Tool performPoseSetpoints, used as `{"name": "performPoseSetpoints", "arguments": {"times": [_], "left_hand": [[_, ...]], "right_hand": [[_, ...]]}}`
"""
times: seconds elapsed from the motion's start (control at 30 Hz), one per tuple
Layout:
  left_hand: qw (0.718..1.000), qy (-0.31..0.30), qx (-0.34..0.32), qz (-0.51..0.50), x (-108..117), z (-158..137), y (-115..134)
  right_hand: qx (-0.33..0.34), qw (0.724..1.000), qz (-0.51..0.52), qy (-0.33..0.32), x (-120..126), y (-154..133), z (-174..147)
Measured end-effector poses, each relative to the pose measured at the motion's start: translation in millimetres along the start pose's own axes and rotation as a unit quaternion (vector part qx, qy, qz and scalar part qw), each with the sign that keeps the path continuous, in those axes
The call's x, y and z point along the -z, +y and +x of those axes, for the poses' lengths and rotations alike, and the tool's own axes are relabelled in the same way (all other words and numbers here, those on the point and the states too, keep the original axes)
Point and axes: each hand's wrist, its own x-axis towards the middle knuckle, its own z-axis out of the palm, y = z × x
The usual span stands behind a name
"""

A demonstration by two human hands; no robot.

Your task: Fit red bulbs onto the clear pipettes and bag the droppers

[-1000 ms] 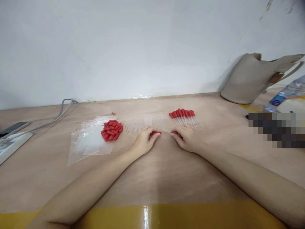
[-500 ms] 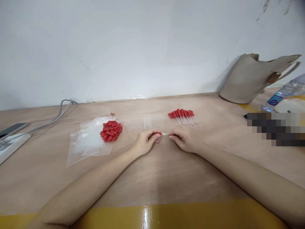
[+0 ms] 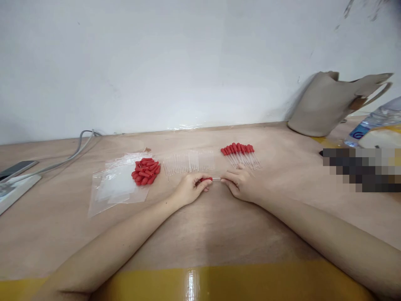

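Note:
Between thumb and fingers, my left hand (image 3: 194,187) pinches a red rubber dropper bulb (image 3: 206,179). A clear dropper tube (image 3: 216,179) runs out of the bulb's right end, and my right hand (image 3: 239,184) pinches the tube's other end. Tube and bulb lie in line, level above the table. Behind my hands a row of loose clear tubes (image 3: 188,162) lies side by side. Left of that row is a heap of red bulbs (image 3: 145,172). Several droppers with red bulbs fitted (image 3: 239,154) lie fanned out beyond my right hand.
Clear plastic bags (image 3: 117,184) lie partly under the bulb heap. A grey cable (image 3: 73,156), a phone (image 3: 19,169) and a white power strip (image 3: 20,190) are at the left. A beige bag (image 3: 326,104) and a plastic bottle (image 3: 372,121) stand right, by a blurred-out patch.
My right hand's fingers have shifted slightly and look more stretched along the tube. The bulb and tube show more clearly between my hands, now joined in a straight line.

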Motion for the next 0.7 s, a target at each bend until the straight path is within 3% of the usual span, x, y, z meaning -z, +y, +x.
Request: {"name": "performPoseSetpoints", "arguments": {"times": [0.23, 0.53, 0.7], "left_hand": [[1.0, 0.013, -0.012, 0.026, 7.8, -0.8, 3.8], [0.998, 0.007, 0.027, -0.055, 2.8, -2.2, 2.7], [0.999, 0.0, 0.027, -0.045, 1.6, -3.5, 1.7]], "right_hand": [[-0.023, 0.995, 0.102, 0.001, 5.3, 3.9, 1.1], [-0.023, 0.993, 0.111, 0.019, 1.0, -0.8, -1.0], [-0.015, 0.995, 0.098, 0.013, -0.5, -3.1, 0.3]]}}
